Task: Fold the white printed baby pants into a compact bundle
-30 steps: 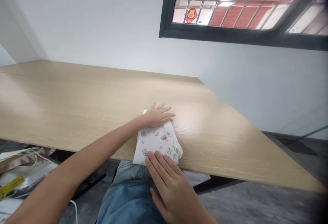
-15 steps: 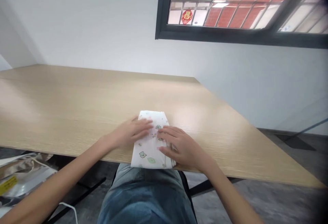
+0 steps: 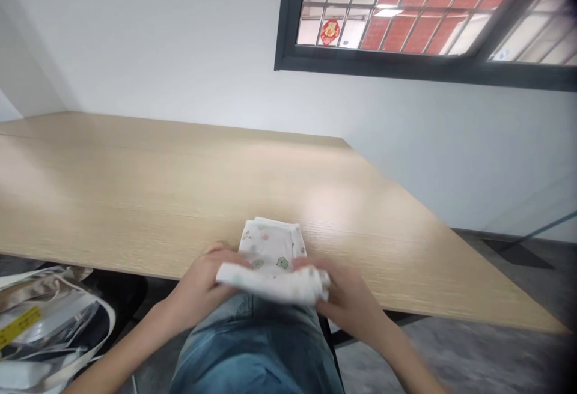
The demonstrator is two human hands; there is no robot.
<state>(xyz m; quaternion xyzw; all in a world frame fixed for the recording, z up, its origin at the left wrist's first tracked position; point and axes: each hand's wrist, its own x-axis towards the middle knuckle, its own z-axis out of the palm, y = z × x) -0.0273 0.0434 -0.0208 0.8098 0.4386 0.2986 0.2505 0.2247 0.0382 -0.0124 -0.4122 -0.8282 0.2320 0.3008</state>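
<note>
A white cloth [image 3: 273, 247] printed with small green and pink figures lies at the table's near edge, folded in layers. Its near end is lifted and bent back over the rest, blurred by motion. My left hand [image 3: 211, 280] grips the left end of this raised part, fingers behind it. At the right end, my right hand [image 3: 340, 286] is closed round the raised part too, and its fingers are smeared. The far part of the cloth rests flat on the wood.
The light wooden table [image 3: 157, 184] runs to a white wall. A dark-framed barred window [image 3: 396, 60] is at upper right. Below the table's left edge sits an open bag [image 3: 49, 322] with packaged items. My lap [image 3: 256, 346] is close under the near edge.
Both hands have gone from resting on top of the flat folded cloth to holding its near end, which is now lifted and bent over. The cloth's far edge sits nearer to me.
</note>
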